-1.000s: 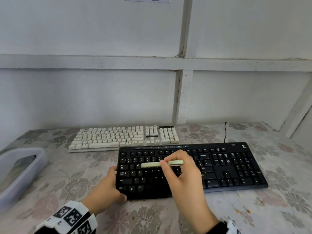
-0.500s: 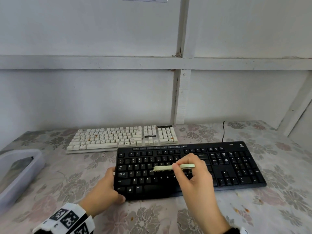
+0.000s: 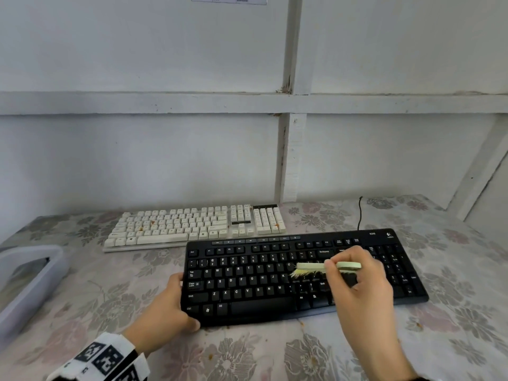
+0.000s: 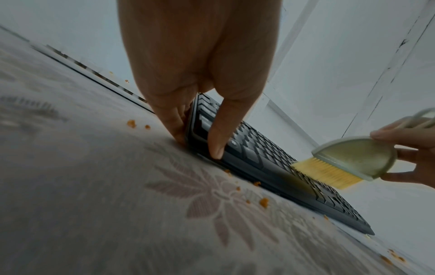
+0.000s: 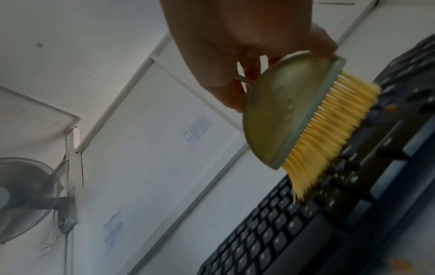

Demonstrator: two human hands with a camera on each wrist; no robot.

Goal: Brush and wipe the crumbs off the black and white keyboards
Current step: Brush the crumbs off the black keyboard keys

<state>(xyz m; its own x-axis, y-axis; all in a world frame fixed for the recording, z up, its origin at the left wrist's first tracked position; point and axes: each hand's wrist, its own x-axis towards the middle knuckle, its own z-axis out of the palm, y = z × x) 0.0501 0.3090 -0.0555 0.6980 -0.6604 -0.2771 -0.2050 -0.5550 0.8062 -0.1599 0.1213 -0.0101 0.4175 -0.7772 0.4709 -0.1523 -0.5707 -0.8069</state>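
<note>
Head view: black kbd (image 3: 275, 279) lies on the counter (image 3: 82, 312) w/ floral cover, white kbd (image 3: 192, 225) just behind it, toward the wall. Left hand (image 3: 167, 312) grasps the black kbd's left front corner, thumb on the front edge. Right hand (image 3: 357, 281) pinches a small brush (image 3: 327, 268) above the right-middle keys, bristles pointing down at the keys. Orange crumbs (image 3: 152, 222) sit on the white kbd; a clear tub (image 3: 33, 281) stands at far left.

Left wrist view: left-hand fingers (image 4: 219, 137) clamp the kbd's edge, thumb tip on the frame. Crumbs lie scattered on the counter near the kbd front. Brush w/ yellow bristles touches the keys further along.

Right wrist view: right hand (image 5: 237, 61) grips the brush's half-round green back (image 5: 282, 115); bristles (image 5: 329, 130) bend against the black keys. A fan (image 5: 25, 199) is mounted on the wall.
</note>
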